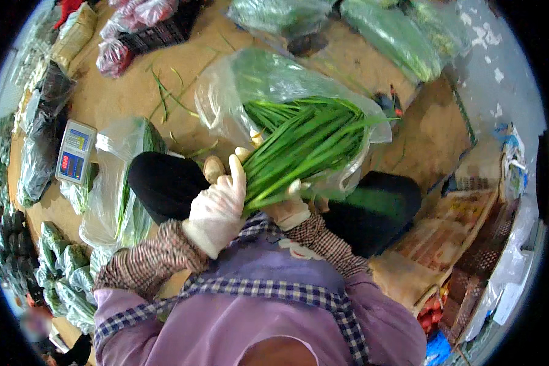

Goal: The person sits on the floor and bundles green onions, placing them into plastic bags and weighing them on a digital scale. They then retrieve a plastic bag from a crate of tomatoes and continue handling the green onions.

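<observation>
A bunch of long, thin green leaves, garlic chives or similar (311, 142), lies slanting across the space above my lap. My left hand (219, 196), in a pale glove, holds the bunch along its lower left side. Gloved too, my right hand (293, 208) grips the near underside, its thumb against the leaves; its other fingers are mostly hidden. Behind and under the bunch spreads a clear plastic bag (274, 75), with its opening towards me. More green leaves lie at the bag's mouth, and I cannot tell how far they reach inside.
To my left are a digital scale (75, 153) and a bag of greens (119, 196). Bagged vegetables (389, 39) lie ahead; loose leaves (164, 98) are scattered on the floor. A black crate (155, 34) stands at the far left, cardboard (439, 233) at the right.
</observation>
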`<state>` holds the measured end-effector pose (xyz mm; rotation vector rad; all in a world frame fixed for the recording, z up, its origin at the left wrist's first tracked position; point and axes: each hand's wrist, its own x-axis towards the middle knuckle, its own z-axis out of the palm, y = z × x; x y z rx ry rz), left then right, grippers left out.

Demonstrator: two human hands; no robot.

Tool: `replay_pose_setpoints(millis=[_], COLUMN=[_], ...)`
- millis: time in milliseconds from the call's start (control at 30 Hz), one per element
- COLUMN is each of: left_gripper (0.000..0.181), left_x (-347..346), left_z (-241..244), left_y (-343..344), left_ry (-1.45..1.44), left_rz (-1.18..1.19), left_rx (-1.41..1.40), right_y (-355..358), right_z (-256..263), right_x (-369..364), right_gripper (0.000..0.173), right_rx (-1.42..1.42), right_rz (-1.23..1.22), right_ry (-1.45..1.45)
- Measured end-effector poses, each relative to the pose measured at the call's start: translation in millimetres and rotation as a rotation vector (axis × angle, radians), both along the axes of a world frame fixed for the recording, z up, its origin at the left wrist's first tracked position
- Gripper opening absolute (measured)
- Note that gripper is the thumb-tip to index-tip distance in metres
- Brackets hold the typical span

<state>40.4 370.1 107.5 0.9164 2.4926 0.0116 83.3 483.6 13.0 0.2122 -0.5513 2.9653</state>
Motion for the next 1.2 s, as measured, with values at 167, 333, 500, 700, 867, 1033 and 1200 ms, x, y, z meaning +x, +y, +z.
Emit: replay_pose_setpoints(millis=[167, 333, 500, 700, 867, 1033, 1200], left_gripper=[0.118, 0.12, 0.093, 0.073, 0.066, 0.068, 0.062], left_x=[-9, -20, -17, -100, -138, -178, -172], left_z=[46, -5, 7, 36, 44, 95, 82], left_y=[-16, -42, -31, -53, -73, -93, -96], left_ry=[0.027, -0.709, 0.021, 1.06, 1.216, 1.335, 1.4], left_rz=[-0.087, 0.246, 0.258, -0.121, -0.102, -0.225, -0.209], left_rx=[0.773, 1.167, 0.883, 0.623, 0.422, 0.508, 0.361], right_y=[2, -6, -5, 28, 21, -3, -24], right_z=[33, 65, 87, -17, -55, -12, 128], right_x=[-27, -47, -64, -90, -45, -52, -47], right_gripper=[0.085, 0.064, 0.056, 0.061, 0.069, 0.035, 0.015], right_rx=[-0.199, -0.439, -0.406, 1.221, 2.16, 1.028, 1.286], right_rz=[-0.032, 0.189, 0.22, 0.008, 0.172, 0.338, -0.332], right_ry=[0.102, 0.03, 0.193, 0.054, -0.166, -0.314, 0.492])
